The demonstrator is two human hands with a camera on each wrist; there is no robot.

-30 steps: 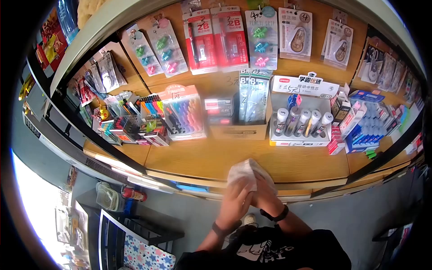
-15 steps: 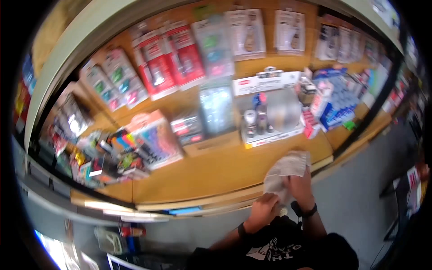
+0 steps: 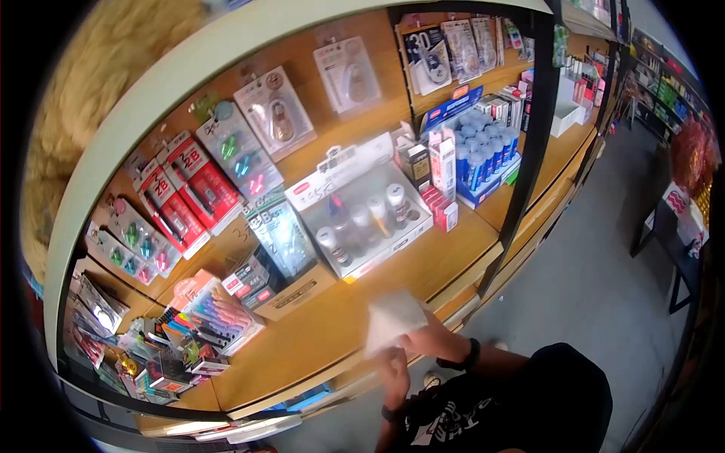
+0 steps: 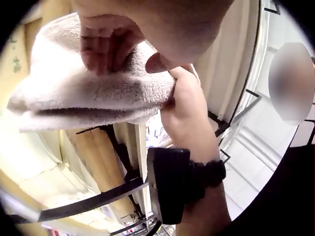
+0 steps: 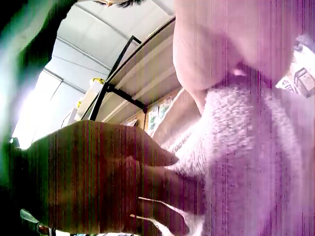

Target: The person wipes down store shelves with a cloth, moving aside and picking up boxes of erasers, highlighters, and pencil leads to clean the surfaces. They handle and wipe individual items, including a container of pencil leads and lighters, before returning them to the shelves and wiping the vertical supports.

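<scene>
A white terry towel (image 3: 394, 321) is held up in front of the shelf's front edge, with folded layers showing in the left wrist view. My left hand (image 3: 394, 371) grips its lower end, near the body. On the towel's right side, my right hand (image 3: 432, 338) holds it, the fingers partly hidden behind the cloth. From the left wrist, curled fingers (image 4: 101, 49) of the left hand press into the fabric. The right wrist view has the left thumb and fingers (image 5: 147, 152) pinching the towel's edge close to the right hand.
On the wooden shelf (image 3: 302, 355) stand a white display box (image 3: 377, 253) of tubes, a cardboard box (image 3: 298, 294), a pen box (image 3: 226, 317) and a blue display (image 3: 483, 162) of bottles. Blister packs (image 3: 276, 113) hang behind. A black post (image 3: 521, 166) rises at the right.
The head view has turned to the right, bringing more shelving and the aisle into sight. Both hands stay on the towel, which has shifted and changed shape between them.
</scene>
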